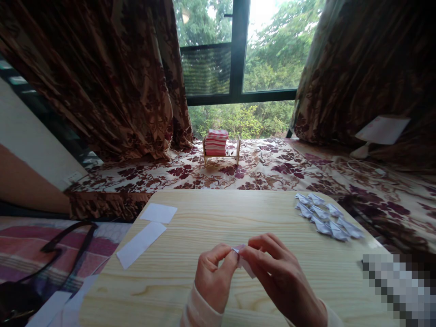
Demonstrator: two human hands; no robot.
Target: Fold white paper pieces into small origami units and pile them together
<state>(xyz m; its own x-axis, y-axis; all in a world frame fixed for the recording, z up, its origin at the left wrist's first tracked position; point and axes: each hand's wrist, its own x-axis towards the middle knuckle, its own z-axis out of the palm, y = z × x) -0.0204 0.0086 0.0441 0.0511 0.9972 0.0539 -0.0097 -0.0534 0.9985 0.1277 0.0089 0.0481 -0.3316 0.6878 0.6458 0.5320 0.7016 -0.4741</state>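
Both my hands meet over the near middle of a light wooden table (pixel 211 213). My left hand (pixel 213 274) and my right hand (pixel 277 272) pinch a small folded piece of white paper (pixel 242 259) between their fingertips, fingers closed on it. A pile of several folded paper pieces (pixel 325 217) lies at the table's far right. Two flat white paper strips (pixel 141 243) (pixel 159 212) lie at the far left of the table.
A small wooden rack with a red-striped stack (pixel 216 145) stands on the floral-covered bed (pixel 272 170) beyond the table. Dark floral curtains (pixel 102 77) frame a window. A black strap (pixel 64 236) and more paper sheets (pixel 57 306) lie at the left.
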